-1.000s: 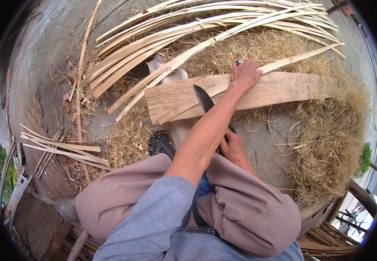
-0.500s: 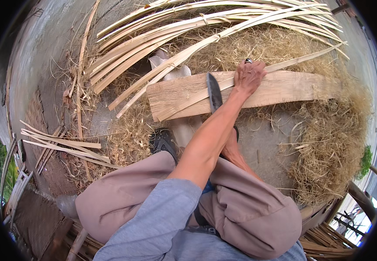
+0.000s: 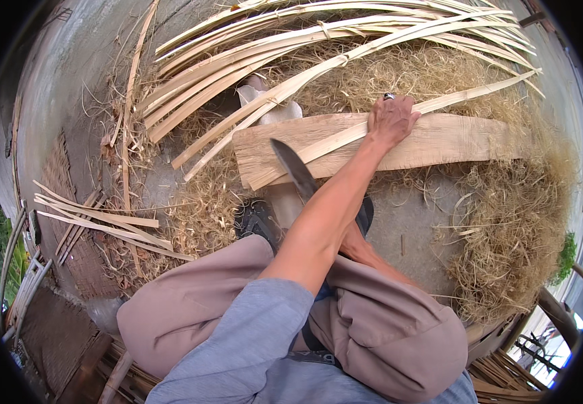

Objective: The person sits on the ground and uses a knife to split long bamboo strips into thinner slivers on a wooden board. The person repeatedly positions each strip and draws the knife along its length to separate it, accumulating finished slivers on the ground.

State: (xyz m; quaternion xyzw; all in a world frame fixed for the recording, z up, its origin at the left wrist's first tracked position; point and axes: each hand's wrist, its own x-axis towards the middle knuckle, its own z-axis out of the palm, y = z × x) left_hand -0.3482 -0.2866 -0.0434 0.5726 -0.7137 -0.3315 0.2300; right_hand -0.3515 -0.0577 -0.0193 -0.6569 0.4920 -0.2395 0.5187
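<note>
A pale bamboo strip [image 3: 332, 143] lies slantwise across a wide wooden board [image 3: 453, 138]. My left hand [image 3: 392, 122], a ring on one finger, is closed on the strip over the board's far edge. The left forearm crosses over my right arm. Under it shows part of my right hand [image 3: 353, 244]; its fingers are mostly hidden. From beneath the forearm comes the dark blade of a knife [image 3: 293, 165], pointing up and left beside the strip's lower end. The knife's handle is out of sight, and the right hand sits where the handle must be.
Many long split bamboo strips [image 3: 237, 67] lie fanned out beyond the board. Curly shavings [image 3: 506, 236] heap up at the right and behind it. Shorter strips [image 3: 103, 222] lie at the left. My bent knees [image 3: 190, 296] frame the near side; a dark shoe [image 3: 254, 219] is below the board.
The knife blade has swung left along the strip toward its lower end and now tilts more to the left. My left hand keeps its hold in about the same place.
</note>
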